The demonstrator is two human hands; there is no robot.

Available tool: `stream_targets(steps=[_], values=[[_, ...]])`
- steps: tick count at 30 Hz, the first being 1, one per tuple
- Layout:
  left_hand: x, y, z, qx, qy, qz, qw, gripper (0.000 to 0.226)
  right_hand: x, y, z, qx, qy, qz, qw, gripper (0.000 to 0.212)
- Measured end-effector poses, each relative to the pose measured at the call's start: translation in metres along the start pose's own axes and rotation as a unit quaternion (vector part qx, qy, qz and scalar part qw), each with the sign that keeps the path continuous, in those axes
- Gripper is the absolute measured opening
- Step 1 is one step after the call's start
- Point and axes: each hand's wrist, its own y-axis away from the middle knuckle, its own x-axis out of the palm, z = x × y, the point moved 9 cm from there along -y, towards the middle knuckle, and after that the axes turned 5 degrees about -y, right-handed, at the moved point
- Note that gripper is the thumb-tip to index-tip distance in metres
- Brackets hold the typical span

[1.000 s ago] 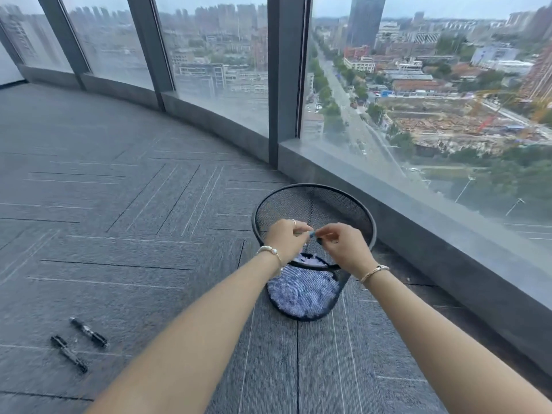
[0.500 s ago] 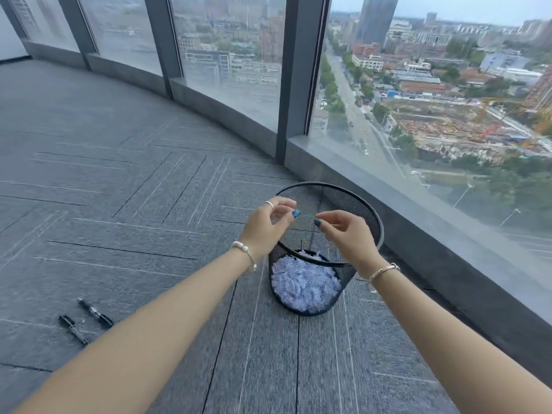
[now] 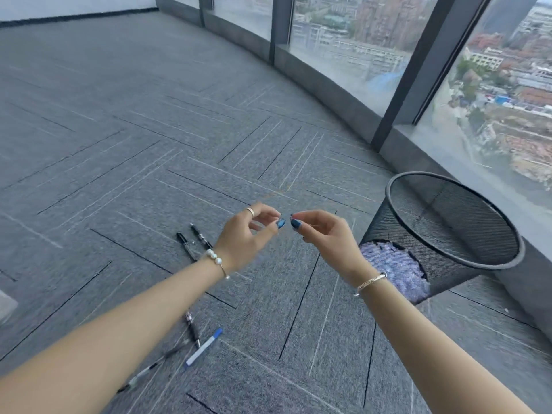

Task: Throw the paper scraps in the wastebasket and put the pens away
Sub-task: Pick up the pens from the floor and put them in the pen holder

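A black mesh wastebasket [image 3: 454, 258] stands on the carpet at the right, with pale paper scraps [image 3: 397, 273] showing through its lower mesh. My left hand [image 3: 248, 237] and my right hand [image 3: 322, 234] hover side by side left of the basket, fingers loosely curled and apart, fingertips nearly touching; nothing shows in either. Two black pens [image 3: 194, 237] lie on the floor just left of my left wrist. Nearer to me lie a dark pen [image 3: 192, 325], a white pen with a blue cap [image 3: 203, 347] and a clear-barrelled pen [image 3: 149, 367], partly hidden by my left forearm.
Grey carpet tiles [image 3: 119, 144] cover the floor. A curved window wall with a low grey sill [image 3: 337, 94] runs along the back and right, close behind the wastebasket. A pale blurred object [image 3: 4, 306] sits at the left edge.
My view has swung left, so the wastebasket has gone from centre to the right. My hands have left the space over the basket rim and now hover over the carpet. More pens have come into view.
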Motion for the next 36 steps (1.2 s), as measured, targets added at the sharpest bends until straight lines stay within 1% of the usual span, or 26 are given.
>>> stream_targets(steps=[4, 7, 11, 17, 18, 20, 21, 22, 24, 25, 26, 27, 29, 32, 34, 36], values=[[-0.035, 0.042, 0.059, -0.058, 0.000, -0.019, 0.998, 0.012, 0.065, 0.006, -0.029, 0.030, -0.009, 0.040, 0.999, 0.016], [-0.056, 0.079, 0.104, -0.109, -0.003, -0.036, 0.993, 0.013, 0.108, 0.015, -0.054, 0.061, -0.002, 0.072, 0.996, 0.014], [-0.069, 0.124, 0.152, -0.162, -0.018, -0.051, 0.985, 0.012, 0.149, 0.028, -0.086, 0.085, 0.012, 0.116, 0.989, 0.009], [-0.071, 0.168, 0.194, -0.199, -0.036, -0.043, 0.978, 0.011, 0.183, 0.034, -0.131, 0.120, 0.029, 0.142, 0.982, 0.013], [-0.073, 0.175, 0.200, -0.204, -0.050, -0.049, 0.976, 0.010, 0.188, 0.034, -0.136, 0.124, 0.033, 0.148, 0.981, 0.013], [-0.077, 0.188, 0.209, -0.200, -0.116, -0.060, 0.971, 0.008, 0.197, 0.034, -0.145, 0.129, 0.037, 0.154, 0.979, 0.013], [-0.076, 0.194, 0.213, -0.196, -0.162, -0.048, 0.966, 0.009, 0.201, 0.033, -0.149, 0.130, 0.037, 0.156, 0.978, 0.014], [-0.070, 0.199, 0.219, -0.197, -0.211, -0.016, 0.957, 0.013, 0.205, 0.033, -0.154, 0.132, 0.035, 0.156, 0.978, 0.015], [-0.050, 0.212, 0.239, -0.209, -0.300, 0.091, 0.926, 0.027, 0.213, 0.033, -0.162, 0.131, 0.033, 0.163, 0.977, 0.012], [-0.041, 0.219, 0.249, -0.217, -0.325, 0.139, 0.910, 0.032, 0.218, 0.033, -0.165, 0.130, 0.036, 0.170, 0.976, 0.010], [-0.033, 0.225, 0.258, -0.223, -0.337, 0.174, 0.898, 0.035, 0.222, 0.033, -0.168, 0.130, 0.039, 0.175, 0.975, 0.010], [-0.028, 0.229, 0.263, -0.224, -0.342, 0.192, 0.892, 0.035, 0.224, 0.033, -0.171, 0.131, 0.040, 0.177, 0.975, 0.010], [-0.020, 0.231, 0.270, -0.219, -0.334, 0.205, 0.893, 0.031, 0.228, 0.034, -0.176, 0.134, 0.040, 0.182, 0.973, 0.014], [-0.016, 0.229, 0.273, -0.219, -0.308, 0.192, 0.906, 0.022, 0.231, 0.035, -0.181, 0.143, 0.042, 0.188, 0.971, 0.017], [-0.023, 0.225, 0.276, -0.240, -0.279, 0.141, 0.919, 0.019, 0.233, 0.035, -0.182, 0.149, 0.035, 0.187, 0.970, 0.015], [-0.039, 0.216, 0.281, -0.268, -0.248, 0.062, 0.929, 0.018, 0.236, 0.036, -0.181, 0.150, 0.036, 0.189, 0.970, 0.013]])
